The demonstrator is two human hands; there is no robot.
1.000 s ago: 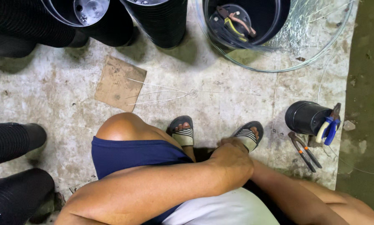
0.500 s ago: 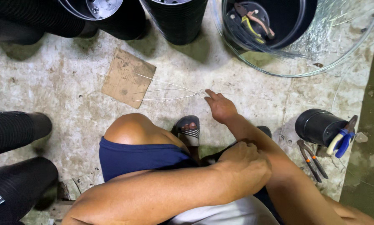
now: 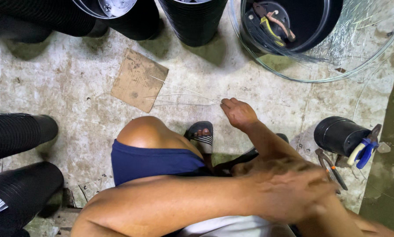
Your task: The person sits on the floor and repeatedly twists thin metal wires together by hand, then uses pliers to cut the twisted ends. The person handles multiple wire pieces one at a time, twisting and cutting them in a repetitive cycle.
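Note:
I squat over a stained concrete floor. My right hand [image 3: 237, 113] reaches forward past my sandalled foot [image 3: 201, 135], and its curled fingers pinch the twisted end of a small bundle of thin silver wires [image 3: 184, 98]. The wires fan out leftward onto a scrap of brown cardboard [image 3: 137, 79]. My left hand [image 3: 291, 189] is blurred with motion low in view, above my right forearm. Its fingers stretch to the right and hold nothing.
Black ribbed cylinders stand at the top [image 3: 192, 22] and at the left [image 3: 17, 134]. A black bucket [image 3: 320, 26] holding pliers sits inside a large coil of wire [image 3: 364, 57]. Right of me are a small black can [image 3: 337, 135], blue-handled pliers [image 3: 363, 151] and orange-handled cutters [image 3: 334, 170].
My right hand came out from under my left arm, reached to the wires and closed on their twisted end. My left hand lifted off and is sweeping right. The view shifted slightly.

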